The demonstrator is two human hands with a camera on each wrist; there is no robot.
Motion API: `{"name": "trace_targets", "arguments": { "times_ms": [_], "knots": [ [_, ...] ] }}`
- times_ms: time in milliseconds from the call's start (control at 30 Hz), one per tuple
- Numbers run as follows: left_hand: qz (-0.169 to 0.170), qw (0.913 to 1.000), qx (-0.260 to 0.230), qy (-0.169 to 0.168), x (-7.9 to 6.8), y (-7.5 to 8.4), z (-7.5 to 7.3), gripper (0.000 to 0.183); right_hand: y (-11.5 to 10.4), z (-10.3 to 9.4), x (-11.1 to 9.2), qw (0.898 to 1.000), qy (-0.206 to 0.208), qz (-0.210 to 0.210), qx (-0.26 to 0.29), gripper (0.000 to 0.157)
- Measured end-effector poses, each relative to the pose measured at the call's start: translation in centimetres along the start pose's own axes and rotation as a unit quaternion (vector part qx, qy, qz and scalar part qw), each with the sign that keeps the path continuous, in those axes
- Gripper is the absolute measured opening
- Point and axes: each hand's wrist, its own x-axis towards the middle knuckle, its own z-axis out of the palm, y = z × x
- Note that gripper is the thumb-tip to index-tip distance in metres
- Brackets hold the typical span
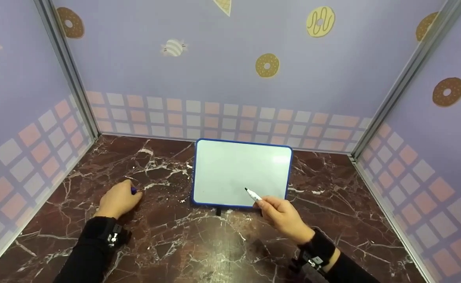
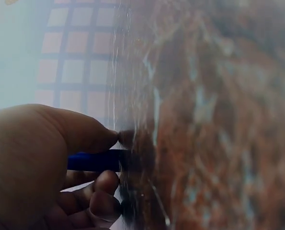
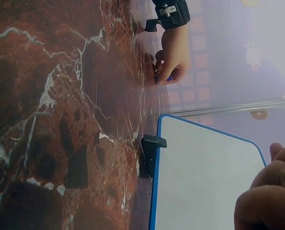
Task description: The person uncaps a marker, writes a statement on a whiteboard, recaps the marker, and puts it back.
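Observation:
A small whiteboard with a blue frame stands propped on black feet. My right hand holds a white marker between thumb and fingers, its dark tip bare and pointing up-left in front of the board's lower part. Cannot tell whether the tip touches the surface. Left of the board, my left hand is down at the tabletop. It pinches a small blue object between thumb and fingers; the hand hides much of it, so its kind is unclear.
A dark red marble-patterned tabletop lies under everything. Purple walls with printed sweets and checks enclose it at the back, left and right. Metal posts stand in the corners.

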Motion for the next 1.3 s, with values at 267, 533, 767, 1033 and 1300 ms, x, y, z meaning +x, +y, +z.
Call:
{"name": "trace_targets", "arguments": {
  "times_ms": [267, 533, 767, 1033, 1300],
  "knots": [
    [-0.022, 0.9997, 0.007, 0.008, -0.6, 0.2, -0.6, 0.125, 0.1, 0.1, 0.0, 1.0, 0.002, 0.002, 0.006, 0.031],
    [0.045, 0.9858, -0.084, 0.138, -0.3, 4.6, -1.5, 0.112, 0.1, 0.1, 0.0, 1.0, 0.005, -0.003, 0.006, 0.031],
    [0.104, 0.964, -0.232, 0.078, 0.4, 9.2, 1.9, 0.093, 0.1, 0.1, 0.0, 1.0, -0.002, -0.008, 0.021, 0.031],
    [0.127, 0.9328, -0.337, 0.01, 1.9, 12.7, 6.0, 0.092, 0.0, 0.0, -0.1, 1.0, 0.002, 0.004, 0.027, 0.032],
    [0.101, 0.9064, -0.409, -0.031, 2.5, 14.7, 8.3, 0.098, -0.1, -0.1, -0.1, 0.999, 0.003, 0.011, 0.04, 0.032]
  ]
}}
